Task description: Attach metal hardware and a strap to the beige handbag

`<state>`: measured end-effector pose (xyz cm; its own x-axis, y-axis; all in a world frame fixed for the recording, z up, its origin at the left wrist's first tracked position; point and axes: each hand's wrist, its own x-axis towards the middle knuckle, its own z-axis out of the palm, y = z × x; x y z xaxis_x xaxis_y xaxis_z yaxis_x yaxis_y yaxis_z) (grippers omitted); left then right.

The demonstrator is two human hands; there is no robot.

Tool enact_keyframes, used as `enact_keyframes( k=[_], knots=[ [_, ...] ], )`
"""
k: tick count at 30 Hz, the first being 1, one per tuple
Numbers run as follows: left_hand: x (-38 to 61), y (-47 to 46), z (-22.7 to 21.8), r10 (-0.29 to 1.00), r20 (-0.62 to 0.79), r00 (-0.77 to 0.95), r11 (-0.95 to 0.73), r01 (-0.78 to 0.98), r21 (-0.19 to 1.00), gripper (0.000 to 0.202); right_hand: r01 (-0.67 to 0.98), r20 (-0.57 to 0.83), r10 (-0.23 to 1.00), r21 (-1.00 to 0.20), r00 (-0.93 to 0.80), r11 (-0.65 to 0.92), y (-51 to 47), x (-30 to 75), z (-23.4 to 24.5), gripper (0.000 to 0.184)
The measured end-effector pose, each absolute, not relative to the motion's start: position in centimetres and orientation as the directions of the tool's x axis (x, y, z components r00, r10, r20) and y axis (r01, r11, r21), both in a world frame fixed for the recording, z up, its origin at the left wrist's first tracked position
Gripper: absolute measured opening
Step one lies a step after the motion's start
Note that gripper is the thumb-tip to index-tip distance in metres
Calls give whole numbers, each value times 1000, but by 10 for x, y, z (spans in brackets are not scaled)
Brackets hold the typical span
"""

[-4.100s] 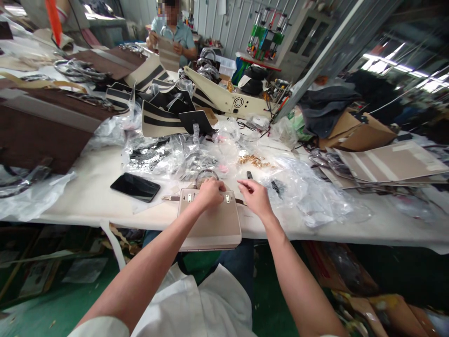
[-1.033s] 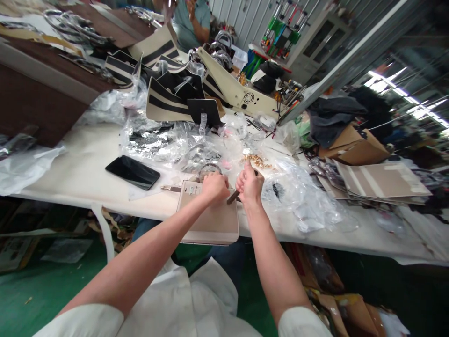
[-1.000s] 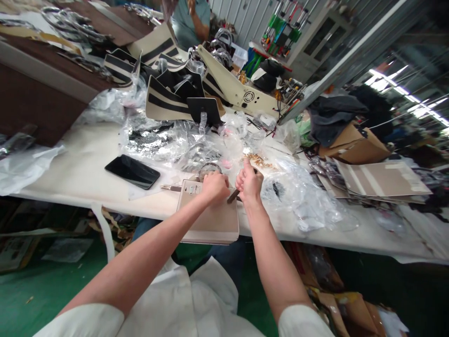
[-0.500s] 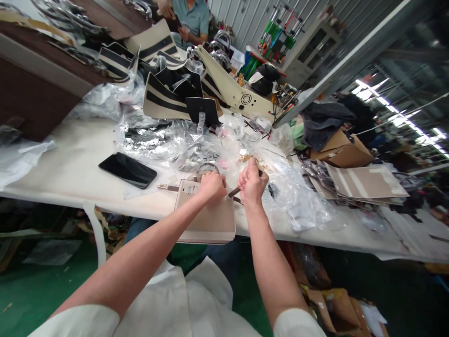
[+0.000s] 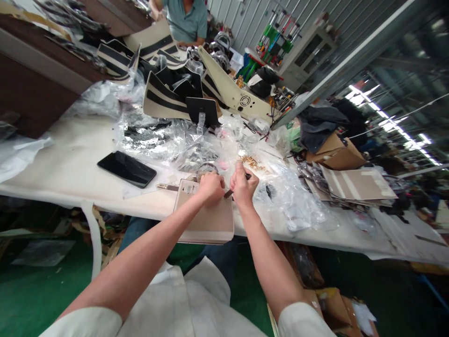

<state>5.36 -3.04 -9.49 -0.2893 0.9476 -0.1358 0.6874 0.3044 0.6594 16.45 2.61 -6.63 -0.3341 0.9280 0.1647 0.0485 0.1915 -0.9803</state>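
A flat beige bag piece (image 5: 206, 222), like a small handbag body, lies at the table's front edge and overhangs it slightly. My left hand (image 5: 211, 188) is closed over its upper right part, fingers curled at the top edge. Close beside it, my right hand (image 5: 243, 185) makes a fist around a thin dark brown strip (image 5: 228, 193), which reaches the bag's upper right corner. Something dark also shows above that fist; whether it is the same piece I cannot tell. A brown strap end with a metal tip (image 5: 167, 186) sticks out on the bag's left.
A black phone (image 5: 126, 169) lies to the left. Crumpled clear plastic (image 5: 157, 140) and small gold-coloured parts (image 5: 250, 162) lie beyond my hands. Striped panels (image 5: 164, 96), a cream machine arm (image 5: 238, 96) and stacked beige panels (image 5: 358, 182) surround them. Another person (image 5: 187, 21) is across the table.
My right hand has moved left, closer to my left hand and the bag, so less of the brown strip shows. My left hand stays in place. The other person's arms have shifted.
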Motion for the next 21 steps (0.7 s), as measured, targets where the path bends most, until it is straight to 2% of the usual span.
enact_keyframes(
  k=[2,4,11,21],
  knots=[
    [53,-30,-94,946,-137,-293,306,676,671,19,-76,177,947,-984,-267,163,38,158,-61,75],
    [53,-29,-93,943,-148,-299,318,669,671,20,-119,168,957,-983,-235,143,53,151,-57,76],
    [53,-24,-95,935,-183,-305,345,652,675,24,-31,-23,953,-999,-303,-34,78,129,-65,77],
    [51,-19,-105,953,-182,-243,298,646,703,18,62,111,959,-989,-262,132,47,148,-75,70]
  ],
)
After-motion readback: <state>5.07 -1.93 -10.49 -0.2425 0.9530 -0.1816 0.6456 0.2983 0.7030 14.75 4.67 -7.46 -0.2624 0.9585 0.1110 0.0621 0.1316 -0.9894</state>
